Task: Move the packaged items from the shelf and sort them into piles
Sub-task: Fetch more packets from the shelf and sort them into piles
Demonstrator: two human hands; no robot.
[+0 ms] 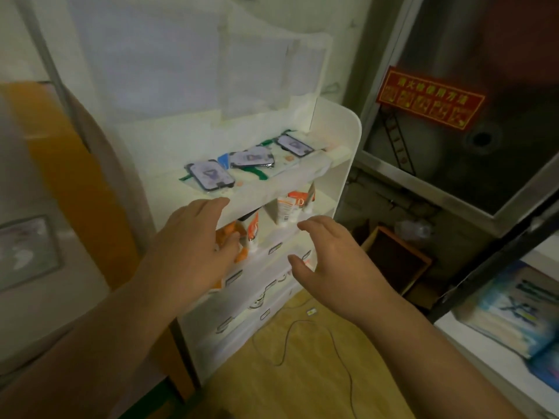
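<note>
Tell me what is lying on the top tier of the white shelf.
On the white shelf's top tier lie three flat phone-picture packages, side by side. What lies beneath them, and the tier's back, cannot be made out.

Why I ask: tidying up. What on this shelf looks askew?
On the white shelf unit, the middle dark-framed flat packet lies tilted, overlapping its neighbour. Below, the orange-and-white tubes lean unevenly.

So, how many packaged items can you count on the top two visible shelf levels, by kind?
Flat phone-print packages, upper level: 3
Orange-and-white tubes, lower level: at least 2, with more partly hidden behind the left hand and the shelf edge
Total clearly countable: 5
</note>
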